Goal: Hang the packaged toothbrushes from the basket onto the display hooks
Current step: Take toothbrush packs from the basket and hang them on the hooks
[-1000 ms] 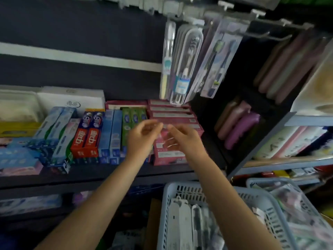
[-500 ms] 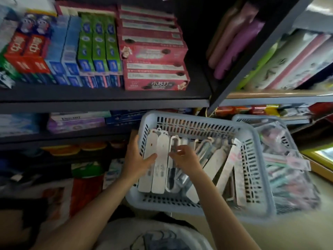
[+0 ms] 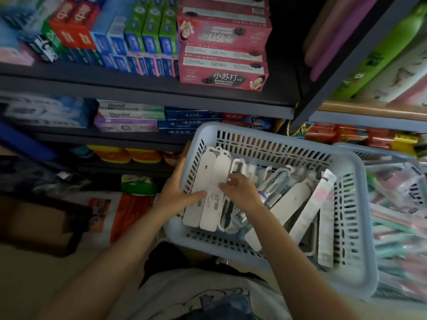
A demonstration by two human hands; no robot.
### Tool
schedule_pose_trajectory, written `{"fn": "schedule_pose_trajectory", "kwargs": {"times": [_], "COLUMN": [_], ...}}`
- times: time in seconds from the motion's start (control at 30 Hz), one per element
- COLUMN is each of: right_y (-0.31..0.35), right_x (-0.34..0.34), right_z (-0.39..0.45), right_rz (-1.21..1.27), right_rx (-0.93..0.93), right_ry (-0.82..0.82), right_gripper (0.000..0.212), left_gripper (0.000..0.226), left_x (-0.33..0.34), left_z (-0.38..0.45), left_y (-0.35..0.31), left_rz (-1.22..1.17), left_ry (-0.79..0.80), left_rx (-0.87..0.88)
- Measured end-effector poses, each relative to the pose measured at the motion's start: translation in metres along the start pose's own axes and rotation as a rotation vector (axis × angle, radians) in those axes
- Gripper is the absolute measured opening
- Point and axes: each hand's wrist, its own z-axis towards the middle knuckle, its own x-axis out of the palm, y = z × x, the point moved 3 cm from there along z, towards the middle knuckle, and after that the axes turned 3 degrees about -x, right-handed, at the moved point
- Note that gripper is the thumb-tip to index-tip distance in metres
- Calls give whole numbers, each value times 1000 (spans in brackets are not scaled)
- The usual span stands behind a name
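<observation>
Both hands dropped from shelf to basket [image 3: 353, 204]. Your left hand [image 3: 179, 195] grips two white packs [image 3: 208, 192]; right hand [image 3: 240, 192] pinches their edge; stacked, they may slip apart.

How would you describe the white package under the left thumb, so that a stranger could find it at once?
Find the pale blue slotted basket below the dark shelves. Along its left wall lie two long white toothbrush packages side by side, backs up. The wanted white package is the outer one, against the wall, with the left hand's thumb across it; its neighbour lies nearer the right hand.
</observation>
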Motion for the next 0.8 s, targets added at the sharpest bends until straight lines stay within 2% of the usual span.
{"fn": "schedule_pose_trajectory", "kwargs": {"times": [0.1,0.23,0.33,0.4,0.57,0.67,0.73,0.8], "right_y": [1,11,21,25,29,30,31,33], "right_x": [4,21,43,54,64,63,56,42], "right_z": [7,10,5,2,6,7,5,1], "right_rz": [75,357,635,724,702,655,643,632], "right_rx": [49,100,133,159,140,144,132,94], "right_ry": [54,188,317,346,285,277,273,266], "right_gripper": [59,31,32,34,39,35,35,35], "left_gripper": [101,94,88,87,81,84,77,71], "left_x": [-3,-5,-6,-6,-1,-1,-4,-5], "left_z": [-5,-12,-14,-15,-22,-24,-29,-34], "left_y": [7,5,6,8,8,4,-5,-17], "left_rz": [-71,-117,-128,-131,-131,-126,-46,139], "left_ry": [-11,-48,-68,-74,-67,-45,-112,-225], "left_rx": [-45,-55,-26,-29,30,5,27,101]}}
